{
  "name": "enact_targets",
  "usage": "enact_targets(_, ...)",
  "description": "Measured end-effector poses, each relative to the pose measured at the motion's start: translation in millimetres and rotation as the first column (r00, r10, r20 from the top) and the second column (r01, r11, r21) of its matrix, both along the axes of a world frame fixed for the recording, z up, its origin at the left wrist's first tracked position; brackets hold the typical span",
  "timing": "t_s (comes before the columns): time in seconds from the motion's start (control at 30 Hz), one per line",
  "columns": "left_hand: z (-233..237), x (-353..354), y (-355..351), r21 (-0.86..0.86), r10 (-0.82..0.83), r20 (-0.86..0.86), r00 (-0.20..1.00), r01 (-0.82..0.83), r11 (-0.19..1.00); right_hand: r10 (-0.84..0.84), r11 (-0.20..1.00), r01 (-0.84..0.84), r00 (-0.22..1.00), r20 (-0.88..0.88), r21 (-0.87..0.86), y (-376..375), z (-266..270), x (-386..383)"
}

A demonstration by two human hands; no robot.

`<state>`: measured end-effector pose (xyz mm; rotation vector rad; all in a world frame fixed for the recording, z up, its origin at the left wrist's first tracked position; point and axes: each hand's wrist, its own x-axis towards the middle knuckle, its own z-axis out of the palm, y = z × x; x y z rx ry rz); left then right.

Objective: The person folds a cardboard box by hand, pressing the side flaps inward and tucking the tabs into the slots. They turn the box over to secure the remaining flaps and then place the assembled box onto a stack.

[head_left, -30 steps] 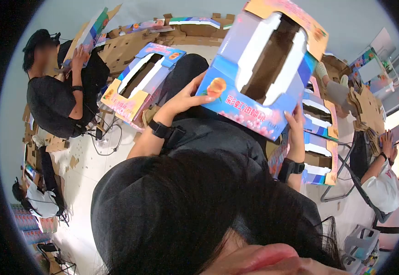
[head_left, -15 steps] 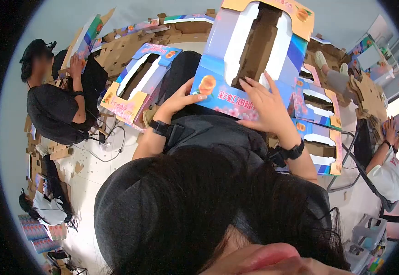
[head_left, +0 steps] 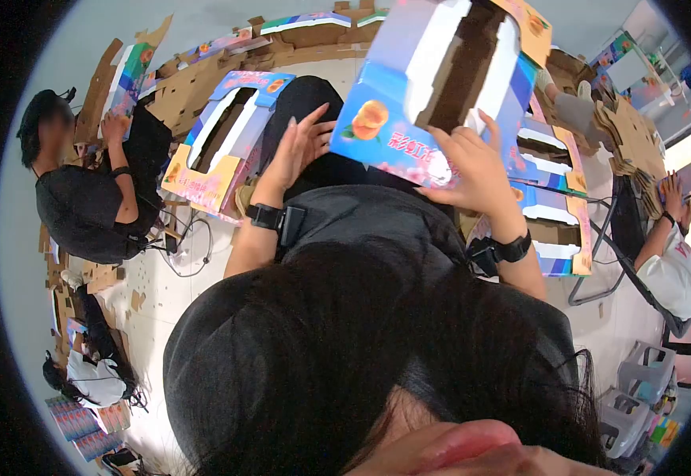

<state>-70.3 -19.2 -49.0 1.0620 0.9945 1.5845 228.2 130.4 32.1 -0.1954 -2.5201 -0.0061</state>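
A printed cardboard fruit box (head_left: 377, 131) sits tilted in front of me at lap height, with a peach picture, Chinese lettering and a long cut-out opening in its top. My right hand (head_left: 472, 163) holds its near side, the fingers over the edge of the opening and the thumb lower on the printed panel. A white flap shows beside those fingers. My left hand (head_left: 296, 151) is raised just off the box's left corner, fingers apart and nothing in them. Both wrists wear black bands.
At my left stands another printed box (head_left: 226, 143); more boxes (head_left: 551, 210) are stacked at my right beside a metal chair frame (head_left: 599, 254). Co-workers (head_left: 84, 190) sit on both sides. Flat cardboard (head_left: 195, 87) lies along the back. A cable (head_left: 202, 250) trails over the floor.
My left hand has let go of the box's left corner and opened beside it. The box has tilted a little, and my right hand has stayed on its near side.
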Motion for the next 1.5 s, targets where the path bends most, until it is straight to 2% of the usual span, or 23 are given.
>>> enact_targets(0.1, -5.3, -7.1, 3.7, -0.018, -0.023, 0.046, 0.999, 0.024, 1.0, -0.135, 0.991, 0.135, 0.99, 0.043, 0.002, 9.7, 10.3, 24.9)
enact_targets(0.17, -3.8, -5.3, 3.2, -0.028, -0.009, 0.019, 1.0, 0.01, 1.0, -0.202, 0.979, 0.202, 0.979, -0.031, 0.03, 27.1, 7.8, 39.7)
enact_targets(0.23, -0.9, -3.1, 2.4, -0.04, -0.013, 0.01, 1.0, 0.014, 0.999, -0.349, 0.936, 0.351, 0.936, -0.041, 0.029, 48.9, 2.3, 57.8)
enact_targets(0.37, -7.7, -9.4, 5.1, -0.05, -0.027, 0.002, 1.0, 0.027, 0.998, -0.639, 0.768, 0.638, 0.769, -0.015, -0.061, 124.9, -32.4, 95.3)
enact_targets(0.47, -15.0, -13.8, 8.2, -0.028, -0.035, 0.011, 0.999, 0.035, 0.999, -0.78, 0.581, 0.798, 0.602, 0.172, -0.16, 175.8, -56.8, 118.5)
enact_targets(0.5, -15.6, -14.7, 8.8, -0.02, -0.038, 0.019, 0.999, 0.039, 0.999, -0.805, 0.512, 0.839, 0.543, 0.238, -0.184, 189.5, -62.4, 123.2)
enact_targets(0.6, -15.2, -13.6, 9.9, -0.017, -0.043, 0.01, 0.999, 0.043, 0.999, -0.769, 0.417, 0.862, 0.504, 0.392, -0.289, 227.4, -80.3, 136.3)
enact_targets(0.8, -10.6, -10.2, 9.4, -0.042, -0.026, -0.005, 1.0, 0.026, 0.999, -0.786, 0.296, 0.916, 0.396, 0.476, -0.273, 250.1, -100.6, 112.8)
enact_targets(0.9, -7.9, -8.8, 7.4, -0.032, -0.018, -0.012, 1.0, 0.017, 0.999, -0.779, 0.285, 0.921, 0.383, 0.497, -0.265, 259.0, -128.2, 103.4)
enact_targets(0.93, -8.8, -8.7, 7.1, -0.03, -0.017, -0.006, 1.0, 0.017, 0.999, -0.809, 0.283, 0.923, 0.375, 0.452, -0.259, 254.5, -133.1, 96.8)
enact_targets(1.03, -11.0, -9.8, 6.9, -0.027, -0.006, 0.005, 1.0, 0.006, 1.0, -0.824, 0.266, 0.935, 0.346, 0.448, -0.234, 251.4, -129.7, 83.0)
enact_targets(1.17, -10.8, -6.0, 10.9, -0.065, -0.001, -0.006, 1.0, 0.001, 0.998, -0.816, 0.317, 0.923, 0.383, 0.433, -0.218, 258.5, -139.7, 79.6)
enact_targets(1.2, -10.7, -5.9, 12.1, -0.081, 0.004, -0.017, 1.0, -0.006, 0.997, -0.784, 0.298, 0.925, 0.377, 0.492, -0.234, 260.2, -140.2, 79.0)
enact_targets(1.3, -13.2, -6.0, 11.3, -0.087, 0.076, -0.072, 0.994, -0.082, 0.993, -0.839, 0.283, 0.953, 0.302, 0.453, -0.111, 250.6, -140.2, 69.6)
enact_targets(1.37, -12.0, -3.2, 8.7, -0.077, 0.163, -0.141, 0.977, -0.174, 0.982, -0.91, 0.399, 0.913, 0.382, 0.161, 0.086, 248.6, -156.7, 63.3)
enact_targets(1.4, -11.9, -4.9, 8.1, -0.066, 0.206, -0.105, 0.973, -0.214, 0.975, -0.902, 0.424, 0.884, 0.431, 0.011, 0.197, 249.1, -164.4, 62.1)
enact_targets(1.43, -5.8, -4.3, 5.3, 0.003, 0.305, -0.285, 0.908, -0.318, 0.948, -0.864, 0.495, 0.858, 0.503, -0.028, 0.139, 245.5, -166.9, 59.7)
enact_targets(1.5, 10.7, -5.8, -6.1, 0.187, 0.48, -0.579, 0.659, -0.466, 0.865, -0.771, 0.628, 0.778, 0.627, -0.112, 0.034, 224.4, -167.2, 46.8)
